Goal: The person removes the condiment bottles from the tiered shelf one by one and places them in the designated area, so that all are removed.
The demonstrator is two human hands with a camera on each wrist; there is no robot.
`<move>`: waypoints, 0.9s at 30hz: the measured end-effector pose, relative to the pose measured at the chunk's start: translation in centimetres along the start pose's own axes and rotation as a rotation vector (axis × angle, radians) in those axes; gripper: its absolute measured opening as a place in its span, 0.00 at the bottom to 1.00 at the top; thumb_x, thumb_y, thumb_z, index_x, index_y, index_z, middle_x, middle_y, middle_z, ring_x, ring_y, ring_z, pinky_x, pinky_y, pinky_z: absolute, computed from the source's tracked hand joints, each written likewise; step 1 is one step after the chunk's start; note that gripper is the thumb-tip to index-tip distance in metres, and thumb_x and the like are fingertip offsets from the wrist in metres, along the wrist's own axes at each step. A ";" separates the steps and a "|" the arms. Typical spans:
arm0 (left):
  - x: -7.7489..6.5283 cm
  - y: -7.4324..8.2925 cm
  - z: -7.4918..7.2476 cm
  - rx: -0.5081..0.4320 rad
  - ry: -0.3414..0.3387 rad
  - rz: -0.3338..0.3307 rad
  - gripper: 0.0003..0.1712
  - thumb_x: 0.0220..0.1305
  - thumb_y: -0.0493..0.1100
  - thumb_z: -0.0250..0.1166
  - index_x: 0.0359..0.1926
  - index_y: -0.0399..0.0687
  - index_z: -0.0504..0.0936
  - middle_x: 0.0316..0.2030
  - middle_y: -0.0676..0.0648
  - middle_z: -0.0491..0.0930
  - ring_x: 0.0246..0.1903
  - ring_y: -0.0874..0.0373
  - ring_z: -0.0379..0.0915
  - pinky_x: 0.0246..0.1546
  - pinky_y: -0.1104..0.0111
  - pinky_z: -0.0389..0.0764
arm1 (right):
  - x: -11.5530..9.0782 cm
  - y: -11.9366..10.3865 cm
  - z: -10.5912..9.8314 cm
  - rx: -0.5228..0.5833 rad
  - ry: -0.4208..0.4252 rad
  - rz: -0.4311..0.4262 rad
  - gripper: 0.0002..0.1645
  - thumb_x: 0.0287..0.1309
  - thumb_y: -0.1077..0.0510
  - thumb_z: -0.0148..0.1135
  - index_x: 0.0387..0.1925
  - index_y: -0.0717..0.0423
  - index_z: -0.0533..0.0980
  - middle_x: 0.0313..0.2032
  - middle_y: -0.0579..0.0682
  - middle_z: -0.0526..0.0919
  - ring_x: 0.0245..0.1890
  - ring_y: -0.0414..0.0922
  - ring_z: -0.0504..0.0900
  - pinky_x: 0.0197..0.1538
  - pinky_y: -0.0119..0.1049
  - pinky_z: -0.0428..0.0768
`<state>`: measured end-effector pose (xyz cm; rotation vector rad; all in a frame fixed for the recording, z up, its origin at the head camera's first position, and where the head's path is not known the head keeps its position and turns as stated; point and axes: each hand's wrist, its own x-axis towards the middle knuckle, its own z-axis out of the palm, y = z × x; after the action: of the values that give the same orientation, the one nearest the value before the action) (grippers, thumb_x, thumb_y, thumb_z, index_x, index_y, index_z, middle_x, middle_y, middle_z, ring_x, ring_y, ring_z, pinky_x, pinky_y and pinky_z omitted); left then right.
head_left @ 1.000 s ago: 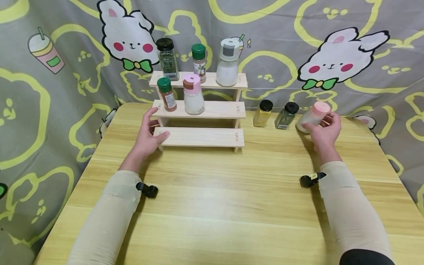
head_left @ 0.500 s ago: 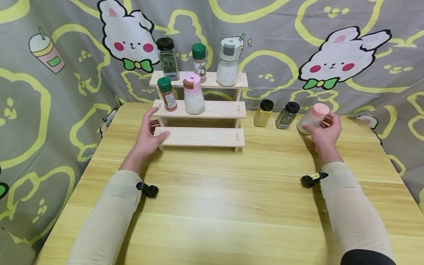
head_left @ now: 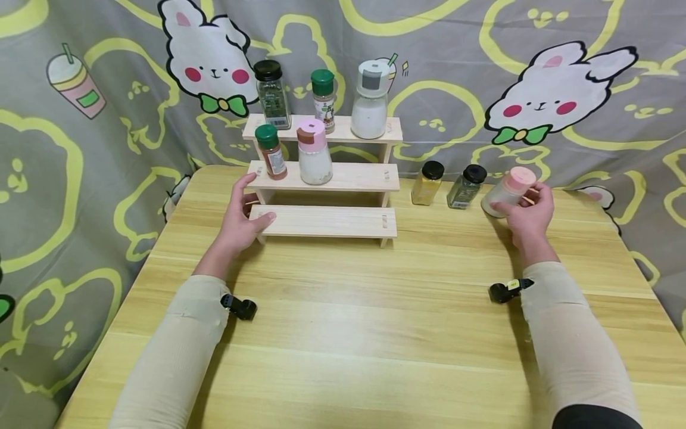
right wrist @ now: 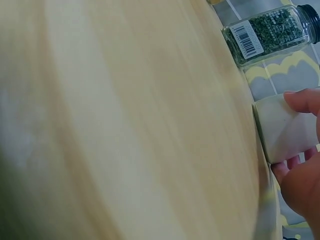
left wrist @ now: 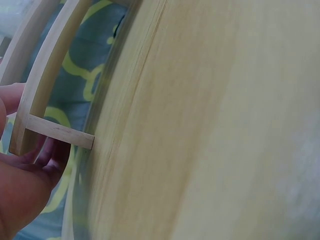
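Observation:
A three-tier wooden rack (head_left: pixel 321 221) stands at the back of the table. My left hand (head_left: pixel 242 219) grips its left end, thumb on the bottom shelf and fingers beside the middle one; the left wrist view shows the hand (left wrist: pixel 25 185) around the shelf's end. At the right, my right hand (head_left: pixel 527 217) holds a pink-capped seasoning jar (head_left: pixel 506 193) with white contents, its base on the table. In the right wrist view, thumb and fingers wrap the white jar (right wrist: pixel 285 127). Left of it stand a black-capped jar of green herbs (head_left: pixel 465 189) and a black-capped jar of yellow spice (head_left: pixel 427 185).
The top shelf bears a black-capped herb jar (head_left: pixel 273 98), a green-capped jar (head_left: pixel 323 101) and a white-capped jar (head_left: pixel 370 107). On the middle shelf are a green-capped red-brown spice jar (head_left: pixel 271 154) and a pink-capped jar (head_left: pixel 314 155). A patterned curtain (head_left: pixel 439 36) hangs behind.
Almost nothing differs. Both hands keep their grips on the rack and the pink-capped jar, and the head view has shifted very slightly.

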<state>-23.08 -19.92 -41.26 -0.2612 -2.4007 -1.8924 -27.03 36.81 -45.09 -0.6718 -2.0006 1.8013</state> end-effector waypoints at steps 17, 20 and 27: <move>-0.2 0.2 0.0 0.001 -0.002 -0.001 0.49 0.60 0.23 0.64 0.75 0.47 0.51 0.62 0.25 0.61 0.63 0.33 0.58 0.65 0.48 0.55 | -0.7 -0.9 -0.5 -0.033 -0.031 0.008 0.49 0.40 0.72 0.80 0.58 0.37 0.65 0.55 0.42 0.67 0.54 0.41 0.70 0.61 0.40 0.70; -0.2 0.2 0.0 -0.002 0.000 -0.007 0.49 0.60 0.22 0.64 0.76 0.48 0.51 0.62 0.26 0.61 0.63 0.33 0.58 0.65 0.48 0.54 | -0.9 -1.2 -0.6 -0.035 -0.032 0.011 0.48 0.39 0.71 0.81 0.57 0.38 0.65 0.54 0.41 0.68 0.54 0.42 0.71 0.61 0.39 0.71; -0.2 0.4 0.1 0.009 -0.001 -0.014 0.49 0.61 0.23 0.64 0.76 0.48 0.50 0.62 0.27 0.61 0.63 0.35 0.58 0.67 0.47 0.52 | -1.4 -1.4 -0.9 -0.071 -0.037 0.009 0.48 0.40 0.68 0.82 0.58 0.39 0.64 0.52 0.41 0.68 0.52 0.41 0.71 0.59 0.39 0.71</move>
<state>-22.80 -19.73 -40.94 -0.2458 -2.4175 -1.8877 -25.49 36.66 -43.57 -0.6742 -2.0972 1.7669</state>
